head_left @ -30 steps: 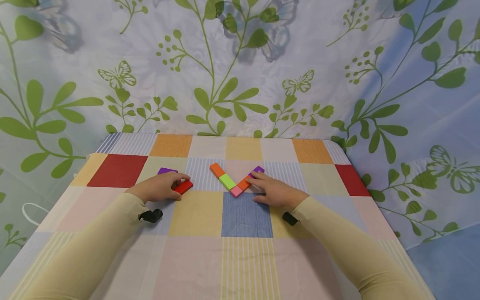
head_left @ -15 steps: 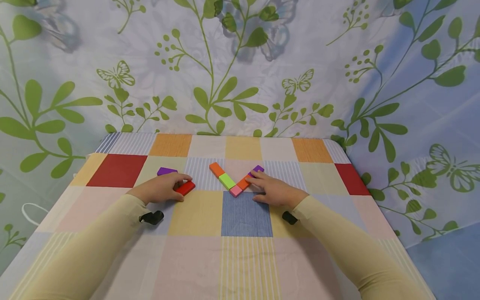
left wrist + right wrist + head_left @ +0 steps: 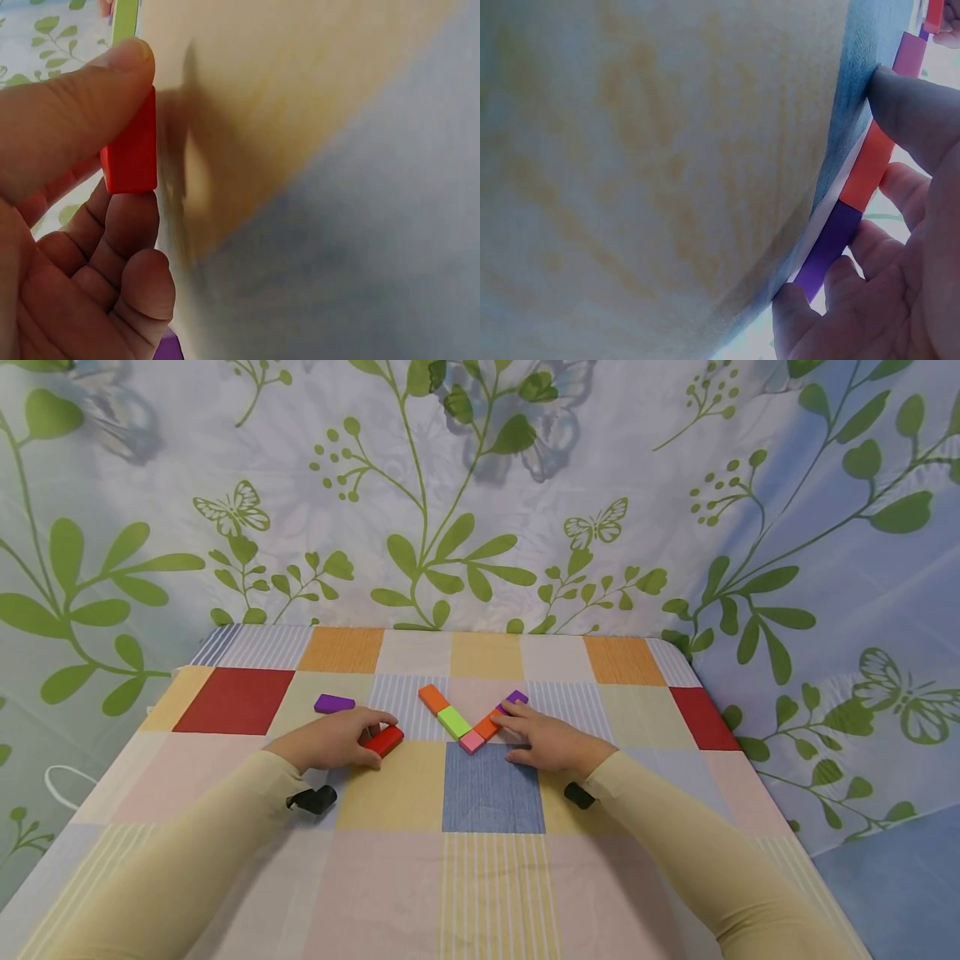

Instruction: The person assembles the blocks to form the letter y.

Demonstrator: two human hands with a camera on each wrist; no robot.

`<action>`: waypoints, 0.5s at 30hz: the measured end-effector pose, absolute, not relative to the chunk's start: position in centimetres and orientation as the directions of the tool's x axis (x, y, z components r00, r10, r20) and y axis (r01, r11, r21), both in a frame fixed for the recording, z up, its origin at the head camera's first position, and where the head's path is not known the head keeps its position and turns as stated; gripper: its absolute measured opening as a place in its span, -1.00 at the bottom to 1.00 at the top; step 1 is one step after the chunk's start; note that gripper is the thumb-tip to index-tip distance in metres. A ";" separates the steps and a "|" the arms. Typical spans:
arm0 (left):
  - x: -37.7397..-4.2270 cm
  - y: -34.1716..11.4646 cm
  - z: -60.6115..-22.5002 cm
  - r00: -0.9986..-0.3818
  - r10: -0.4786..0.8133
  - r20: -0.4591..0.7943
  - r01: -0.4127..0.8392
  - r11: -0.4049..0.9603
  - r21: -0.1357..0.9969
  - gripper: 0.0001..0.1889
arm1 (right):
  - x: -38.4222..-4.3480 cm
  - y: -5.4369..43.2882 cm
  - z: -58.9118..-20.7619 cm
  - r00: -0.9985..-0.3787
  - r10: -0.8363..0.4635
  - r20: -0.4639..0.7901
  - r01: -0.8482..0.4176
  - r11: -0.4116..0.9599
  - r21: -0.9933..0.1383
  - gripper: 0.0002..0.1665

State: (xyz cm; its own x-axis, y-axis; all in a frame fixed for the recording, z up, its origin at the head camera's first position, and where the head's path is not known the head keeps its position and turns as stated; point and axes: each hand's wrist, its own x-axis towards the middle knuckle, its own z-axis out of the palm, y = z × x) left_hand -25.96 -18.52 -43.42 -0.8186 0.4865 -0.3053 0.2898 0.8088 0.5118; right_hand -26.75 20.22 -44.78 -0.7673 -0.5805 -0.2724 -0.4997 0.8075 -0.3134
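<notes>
My left hand point(image 3: 330, 739) pinches a red block point(image 3: 386, 742) between thumb and fingers, left of the V of blocks. In the left wrist view the red block point(image 3: 133, 154) is held by its sides close over the cloth. The V's left arm is an orange block point(image 3: 432, 699) and a lime-green block point(image 3: 454, 722), meeting a pink block point(image 3: 472, 742) at the corner. An orange-red block point(image 3: 866, 169) and a purple block point(image 3: 829, 247) form the right arm. My right hand point(image 3: 558, 743) rests there, relaxed fingertips along these two, thumb on the near side.
Another purple block point(image 3: 333, 703) lies apart, just behind the left hand. A patchwork cloth point(image 3: 390, 893) covers the table. Behind and to the right hangs a leaf-patterned curtain point(image 3: 637, 435). A white cable point(image 3: 56, 789) loops at the left edge.
My left hand has moved slightly right with the red block, toward the V, so more of the lone purple block shows. The right hand and the V have stayed in place.
</notes>
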 end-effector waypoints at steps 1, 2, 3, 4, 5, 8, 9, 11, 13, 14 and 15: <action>-25.9 -18.3 -43.4 -0.816 0.493 -0.302 0.296 0.805 0.514 -0.25 | -26.7 20.2 -44.8 -0.767 -0.580 -0.273 -0.499 0.808 -0.314 -0.05; -25.8 -18.2 -43.3 -0.814 0.497 -0.300 0.299 0.802 0.518 -0.25 | -26.7 20.2 -44.8 -0.768 -0.579 -0.274 -0.497 0.808 -0.314 -0.05; -25.7 -18.0 -43.3 -0.812 0.503 -0.296 0.305 0.798 0.519 -0.25 | -26.7 20.2 -44.8 -0.769 -0.578 -0.274 -0.496 0.809 -0.314 -0.05; -25.6 -17.8 -43.3 -0.811 0.507 -0.292 0.310 0.796 0.520 -0.25 | -26.7 20.2 -44.7 -0.769 -0.576 -0.276 -0.494 0.810 -0.315 -0.05; -25.5 -17.6 -43.3 -0.809 0.511 -0.290 0.314 0.793 0.521 -0.25 | -26.7 20.2 -44.7 -0.770 -0.575 -0.277 -0.493 0.812 -0.314 -0.05; -25.3 -17.1 -43.3 -0.806 0.511 -0.298 0.309 0.794 0.524 -0.24 | -26.7 20.2 -44.7 -0.771 -0.571 -0.281 -0.490 0.815 -0.310 -0.05; -25.2 -16.9 -43.3 -0.804 0.514 -0.299 0.312 0.793 0.523 -0.24 | -26.7 20.2 -44.7 -0.772 -0.571 -0.281 -0.490 0.815 -0.309 -0.05; -25.1 -16.5 -43.4 -0.799 0.518 -0.305 0.313 0.791 0.525 -0.25 | -26.7 20.2 -44.7 -0.772 -0.569 -0.283 -0.489 0.816 -0.308 -0.04; -25.0 -16.1 -43.4 -0.793 0.529 -0.302 0.321 0.784 0.531 -0.25 | -26.7 20.2 -44.8 -0.772 -0.568 -0.285 -0.487 0.817 -0.309 -0.04; -24.9 -15.8 -43.4 -0.788 0.539 -0.297 0.330 0.777 0.535 -0.26 | -26.7 20.2 -44.8 -0.772 -0.568 -0.286 -0.486 0.817 -0.309 -0.04; -24.8 -15.6 -43.4 -0.781 0.552 -0.291 0.345 0.770 0.537 -0.26 | -26.8 20.2 -44.8 -0.772 -0.568 -0.286 -0.486 0.817 -0.310 -0.04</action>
State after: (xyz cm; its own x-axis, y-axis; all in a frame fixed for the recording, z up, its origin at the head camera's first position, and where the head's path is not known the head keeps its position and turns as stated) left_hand -24.85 -15.62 -43.41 -0.7811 0.5525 -0.2909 0.3447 0.7700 0.5369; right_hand -26.75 20.17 -44.80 -0.7719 -0.5679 -0.2859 -0.4860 0.8169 -0.3105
